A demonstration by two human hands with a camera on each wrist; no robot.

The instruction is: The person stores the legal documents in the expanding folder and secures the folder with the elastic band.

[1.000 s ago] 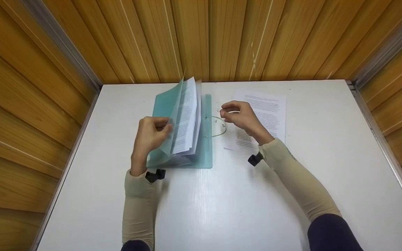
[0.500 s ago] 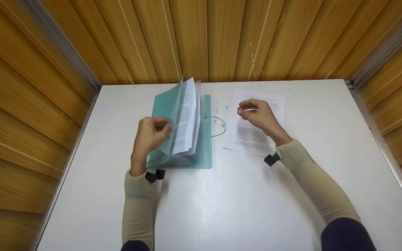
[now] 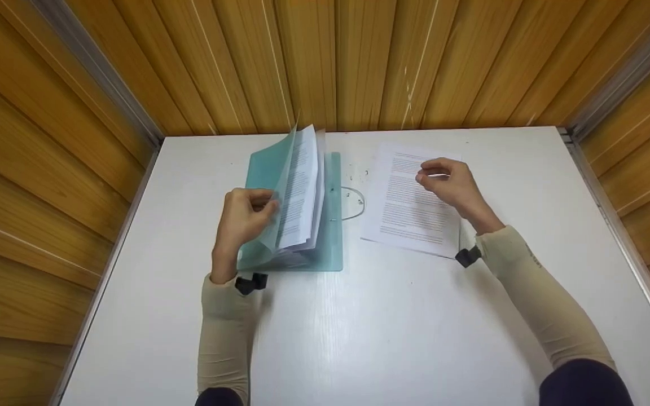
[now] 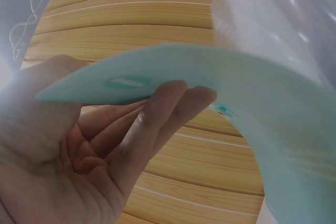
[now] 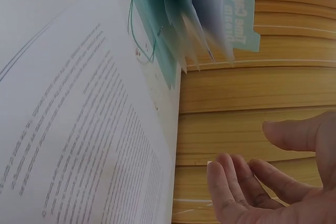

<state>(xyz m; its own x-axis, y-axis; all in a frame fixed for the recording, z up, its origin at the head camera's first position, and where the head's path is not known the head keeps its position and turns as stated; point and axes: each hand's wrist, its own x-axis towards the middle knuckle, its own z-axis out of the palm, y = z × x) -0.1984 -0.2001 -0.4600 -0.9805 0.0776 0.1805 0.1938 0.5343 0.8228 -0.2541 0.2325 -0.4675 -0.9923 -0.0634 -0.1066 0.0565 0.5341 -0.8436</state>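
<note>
A teal file folder (image 3: 333, 248) lies on the white table, its front cover (image 4: 173, 72) lifted at a slant. Between thumb and fingers, my left hand (image 3: 243, 220) holds that cover by its free edge. Printed sheets and clear sleeves (image 3: 299, 192) stand fanned out inside. From the folder's right-hand strip a thin loop (image 3: 363, 203), like a cord or fastener, sticks out over the table. My right hand (image 3: 452, 183) hovers over a stack of printed paper (image 3: 409, 208), fingers loosely bent and thumb apart, with nothing held in the right wrist view (image 5: 278, 177).
Small dark specks (image 3: 360, 202) lie on the table between folder and paper stack. Wood-panelled walls (image 3: 359, 67) close in the back and both sides. White cables (image 4: 31, 19) hang in a corner in the left wrist view.
My right hand has moved right, from beside the folder's loop to above the right part of the paper stack. The left hand and the raised cover have stayed still.
</note>
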